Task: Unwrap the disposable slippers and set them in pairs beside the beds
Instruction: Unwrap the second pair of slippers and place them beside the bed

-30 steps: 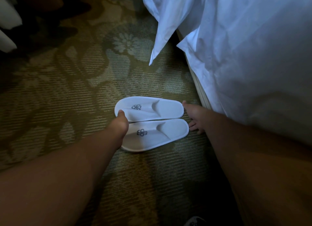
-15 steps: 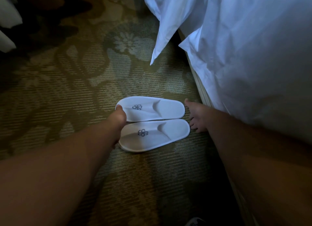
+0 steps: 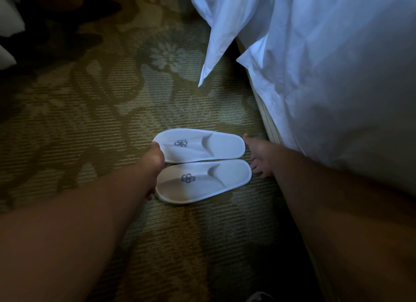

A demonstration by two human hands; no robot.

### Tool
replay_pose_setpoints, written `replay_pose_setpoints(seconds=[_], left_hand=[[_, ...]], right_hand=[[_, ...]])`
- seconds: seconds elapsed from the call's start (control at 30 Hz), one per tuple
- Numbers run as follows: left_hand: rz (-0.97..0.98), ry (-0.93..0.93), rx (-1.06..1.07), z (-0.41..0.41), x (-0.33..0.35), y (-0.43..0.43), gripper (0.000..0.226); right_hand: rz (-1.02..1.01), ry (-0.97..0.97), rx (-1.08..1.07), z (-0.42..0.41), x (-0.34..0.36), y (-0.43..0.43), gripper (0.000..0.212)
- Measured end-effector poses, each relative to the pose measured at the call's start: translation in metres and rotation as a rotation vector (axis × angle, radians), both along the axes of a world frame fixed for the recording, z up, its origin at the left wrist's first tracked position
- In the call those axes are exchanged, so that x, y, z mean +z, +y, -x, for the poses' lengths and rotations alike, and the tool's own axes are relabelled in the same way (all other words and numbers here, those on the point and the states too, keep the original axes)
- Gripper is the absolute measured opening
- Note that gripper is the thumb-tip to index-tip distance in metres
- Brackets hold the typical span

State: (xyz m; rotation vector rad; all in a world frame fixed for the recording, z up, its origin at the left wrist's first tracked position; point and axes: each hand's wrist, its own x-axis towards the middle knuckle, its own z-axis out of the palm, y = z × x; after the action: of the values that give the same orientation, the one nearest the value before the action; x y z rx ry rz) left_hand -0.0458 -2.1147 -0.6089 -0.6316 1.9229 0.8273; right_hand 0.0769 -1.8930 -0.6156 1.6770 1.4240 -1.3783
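Spread and relaxed, the right hand [image 3: 258, 159] rests with its fingertips at the heel ends of the pair, on their 3 o'clock side. At 9 o'clock the left hand [image 3: 155, 164] covers the toe ends; whether it grasps them cannot be told. Logos up, the far slipper [image 3: 209, 148] and the near slipper [image 3: 202, 184] lie side by side, touching, on the patterned carpet [image 3: 90, 121], with the bed's white duvet [image 3: 326, 87] at 2 o'clock.

This looks like a hotel bedroom. Underfoot lies a dim olive-green carpet with a woven leaf-and-flower pattern [image 3: 108, 126]. Crisp white bed linen [image 3: 333, 72] hangs down at one side, and a pair of flat white disposable slippers with a grey printed emblem [image 3: 202, 184] lies beside it.
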Motion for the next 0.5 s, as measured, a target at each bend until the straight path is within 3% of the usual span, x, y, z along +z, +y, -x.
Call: replay_pose_setpoints(seconds=[0.27, 0.5], left_hand=[[-0.001, 0.018, -0.083, 0.005, 0.003, -0.002, 0.08], [-0.036, 0.031, 0.025, 0.052, 0.005, 0.004, 0.084]], right_hand=[[-0.002, -0.043, 0.083, 0.006, -0.001, 0.002, 0.1], [0.011, -0.025, 0.091, 0.028, 0.01, 0.014, 0.109]])
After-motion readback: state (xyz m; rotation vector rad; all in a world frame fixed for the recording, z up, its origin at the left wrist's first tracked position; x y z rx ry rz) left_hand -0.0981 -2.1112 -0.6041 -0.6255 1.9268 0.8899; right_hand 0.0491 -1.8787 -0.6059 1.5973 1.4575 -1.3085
